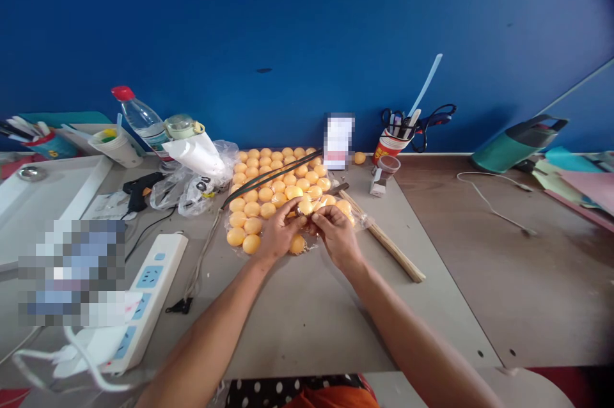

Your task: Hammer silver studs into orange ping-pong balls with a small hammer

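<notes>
A flat mass of several orange table-tennis balls [268,187] lies in clear plastic wrap on the grey table [297,312]. My left hand [278,229] and my right hand [336,229] meet at its near edge, fingers curled and pinching at a small item between them, close to one orange ball [307,206]. I cannot make out what the small item is. A dark strap [268,179] lies across the balls. A wooden stick [384,235] lies just right of my right hand.
A white power strip [148,293] with cables lies at the left, beside a black glue gun [139,187], plastic bags [192,187] and a water bottle [141,120]. A cup of scissors and pens [396,136] stands at the back. A teal flask [515,142] lies at the right.
</notes>
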